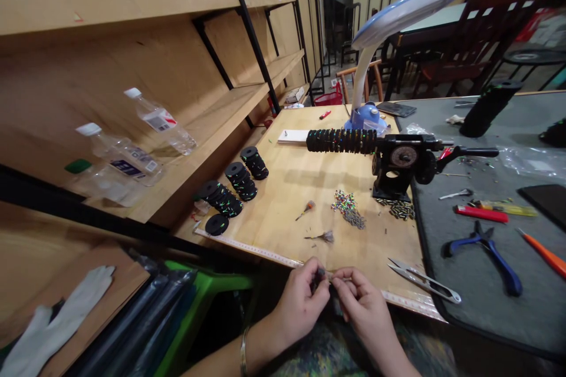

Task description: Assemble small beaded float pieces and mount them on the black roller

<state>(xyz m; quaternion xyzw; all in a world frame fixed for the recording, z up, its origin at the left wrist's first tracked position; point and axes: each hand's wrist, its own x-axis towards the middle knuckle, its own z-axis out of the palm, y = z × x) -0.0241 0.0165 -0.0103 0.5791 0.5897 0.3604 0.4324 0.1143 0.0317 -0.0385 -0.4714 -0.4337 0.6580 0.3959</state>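
Note:
At the table's near edge my left hand [304, 296] and my right hand [361, 297] meet, fingertips almost touching. Both are closed in a pinch around something small; a bit of dark bluish material shows at the left fingertips, too small to name. Just beyond them on the wooden table [265, 224] lies a small grey feathery tuft [326, 237]. A similar tuft with an orange tip [309, 206] sits farther back. To its right is a pile of multicoloured beads [342, 200] beside small grey metal pieces [355, 220].
A hand-cranked winder [400, 159] carries a row of black spools [340, 141]. Stacked black spools [221, 198] stand left. Thread snips [424, 280], blue-handled pliers [486, 247] and a red knife [481, 214] lie right. A lamp [367, 115] stands behind; bottles [161, 121] rest on the shelf.

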